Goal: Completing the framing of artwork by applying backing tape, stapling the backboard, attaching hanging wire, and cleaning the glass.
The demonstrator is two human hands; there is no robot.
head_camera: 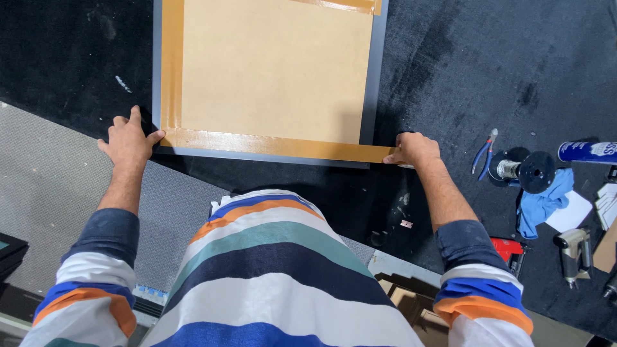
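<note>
A grey picture frame (375, 83) lies face down on a black carpeted table (488, 71), its tan backing board (273, 67) edged with glossy brown tape (270, 145). My left hand (129, 141) rests at the frame's near left corner, thumb pressing the tape end. At the near right corner my right hand (414, 149) pinches the other end of the same tape strip where it overhangs the frame.
To the right lie blue-handled pliers (484, 151), a black spool (530, 171), a blue cloth (543, 202), a blue spray can (588, 151), a red tool (511, 250) and a grey stapler gun (574, 250). A grey mat (51, 186) lies at left.
</note>
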